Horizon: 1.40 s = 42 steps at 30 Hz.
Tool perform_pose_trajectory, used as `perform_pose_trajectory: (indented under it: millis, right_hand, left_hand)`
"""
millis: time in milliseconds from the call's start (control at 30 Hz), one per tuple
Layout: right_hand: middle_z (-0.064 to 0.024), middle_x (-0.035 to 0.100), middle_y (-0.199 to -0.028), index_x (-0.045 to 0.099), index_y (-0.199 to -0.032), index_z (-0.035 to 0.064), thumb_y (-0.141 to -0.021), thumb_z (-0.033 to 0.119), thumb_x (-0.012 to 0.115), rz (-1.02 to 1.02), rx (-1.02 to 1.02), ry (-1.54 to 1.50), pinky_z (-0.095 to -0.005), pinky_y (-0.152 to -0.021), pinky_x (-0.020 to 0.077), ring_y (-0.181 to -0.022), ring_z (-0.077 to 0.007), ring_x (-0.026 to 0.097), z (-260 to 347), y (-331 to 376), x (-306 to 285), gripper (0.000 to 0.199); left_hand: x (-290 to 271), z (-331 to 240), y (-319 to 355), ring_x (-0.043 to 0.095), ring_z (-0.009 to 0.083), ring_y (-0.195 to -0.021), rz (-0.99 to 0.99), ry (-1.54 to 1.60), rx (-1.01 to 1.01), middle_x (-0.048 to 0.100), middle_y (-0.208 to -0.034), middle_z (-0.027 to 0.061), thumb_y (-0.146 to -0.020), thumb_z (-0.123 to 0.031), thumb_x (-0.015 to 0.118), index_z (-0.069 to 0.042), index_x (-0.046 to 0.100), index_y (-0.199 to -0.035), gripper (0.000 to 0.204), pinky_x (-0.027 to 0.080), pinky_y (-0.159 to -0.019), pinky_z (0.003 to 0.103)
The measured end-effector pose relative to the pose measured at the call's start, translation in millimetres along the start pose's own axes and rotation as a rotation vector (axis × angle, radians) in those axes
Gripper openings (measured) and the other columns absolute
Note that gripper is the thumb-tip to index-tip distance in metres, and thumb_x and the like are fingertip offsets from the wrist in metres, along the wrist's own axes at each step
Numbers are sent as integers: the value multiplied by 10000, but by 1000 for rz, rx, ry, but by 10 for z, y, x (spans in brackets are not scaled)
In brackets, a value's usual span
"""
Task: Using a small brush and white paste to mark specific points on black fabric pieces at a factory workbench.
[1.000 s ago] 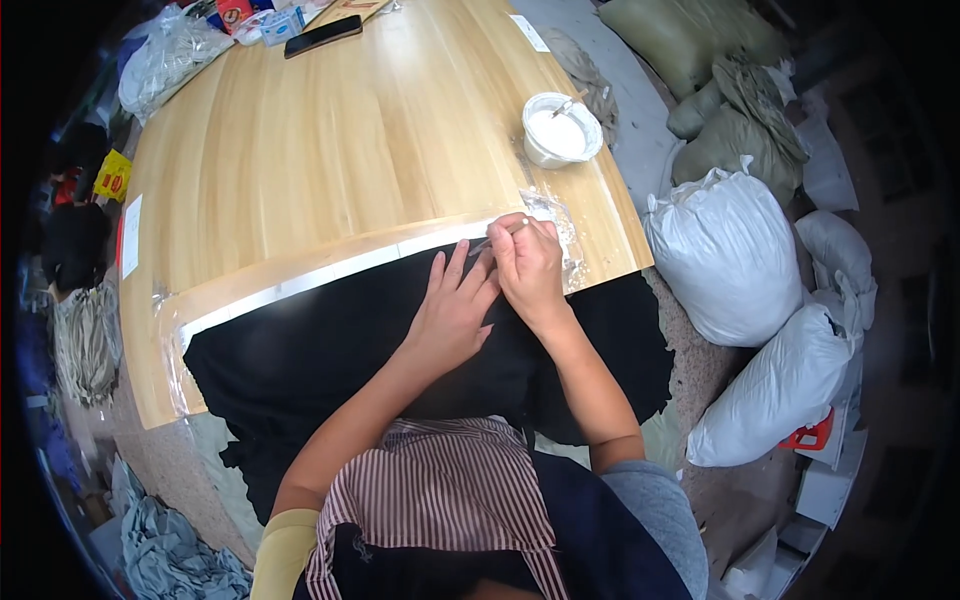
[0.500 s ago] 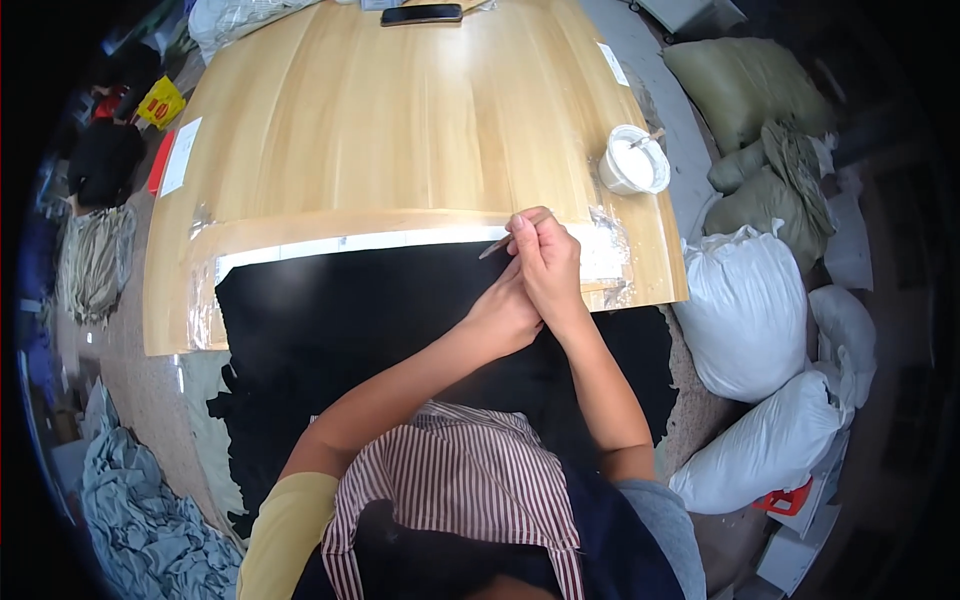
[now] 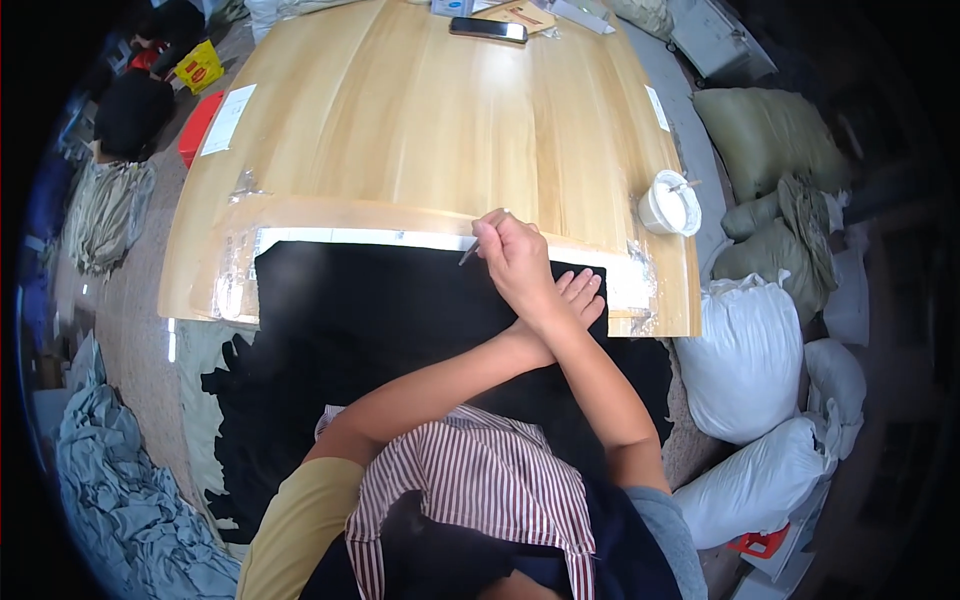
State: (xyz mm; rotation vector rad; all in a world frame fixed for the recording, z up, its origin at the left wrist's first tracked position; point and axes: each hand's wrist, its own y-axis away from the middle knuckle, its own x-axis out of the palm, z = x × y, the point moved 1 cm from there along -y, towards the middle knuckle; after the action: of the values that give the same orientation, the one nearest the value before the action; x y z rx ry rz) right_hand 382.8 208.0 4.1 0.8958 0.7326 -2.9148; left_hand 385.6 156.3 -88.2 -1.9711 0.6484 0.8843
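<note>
A piece of black fabric (image 3: pixel 400 300) lies over the table's near edge and hangs down toward me. My right hand (image 3: pixel 515 262) is closed round a slim pen-like tool (image 3: pixel 468 254), its thin end pointing down and left at the fabric's far edge. Beneath the right forearm, my left hand (image 3: pixel 580 296) rests flat on the black fabric near its right corner, fingers stretched out; part of that hand is hidden. Along the fabric's far edge runs a white strip (image 3: pixel 350 237) on the tabletop.
On the wooden table (image 3: pixel 420 120), a white tub (image 3: pixel 671 204) of white paste with a stick stands at right. A phone (image 3: pixel 488 30) lies at the far end. Stuffed white sacks (image 3: pixel 745 350) sit right; blue-grey cloth (image 3: pixel 130 490) is heaped left. Another person (image 3: pixel 135 115) crouches far left.
My left hand has slid right under the right wrist, its fingers now spread on the fabric. The right hand with the pen-like tool has shifted left. The view has moved slightly.
</note>
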Motion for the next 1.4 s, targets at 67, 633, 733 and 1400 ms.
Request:
perform_pose_trajectory:
  millis: [67,633,733,1400]
  right_hand:
    - [-84,612,-647,606,-833,-4,-982,153,562,38,-10,113,-315,-573,467,-575,-180,594,34,-55,23,222]
    - [-80,640,-703,598,-817,-14,-978,121,562,83,-152,-95,-294,-547,481,-589,-164,627,438,-413,747,214]
    - [-66,632,-691,605,-831,-14,-986,130,556,124,-171,-227,-282,-554,482,-604,-148,633,556,-479,1015,218]
    - [-34,617,-846,624,-918,-14,-1029,189,520,-691,-6,43,-248,-703,454,-773,-89,550,-362,9,-1776,253]
  left_hand:
    - [76,27,7,301,440,-1421,-18,-9,11,350,-1484,302,-928,-348,478,56,439,-1332,572,233,-1163,550]
    - [-52,-63,-25,368,425,-1385,-73,48,-40,444,-1406,310,-877,-261,521,80,536,-1211,477,288,-1144,535]
    - [-82,-59,-30,375,431,-1377,-91,78,-29,449,-1394,321,-873,-257,521,92,521,-1218,491,296,-1139,538]
    - [-1883,-98,2088,568,350,-1154,-558,-292,-569,608,-1215,163,-805,-11,643,-19,654,-1084,279,417,-1030,478]
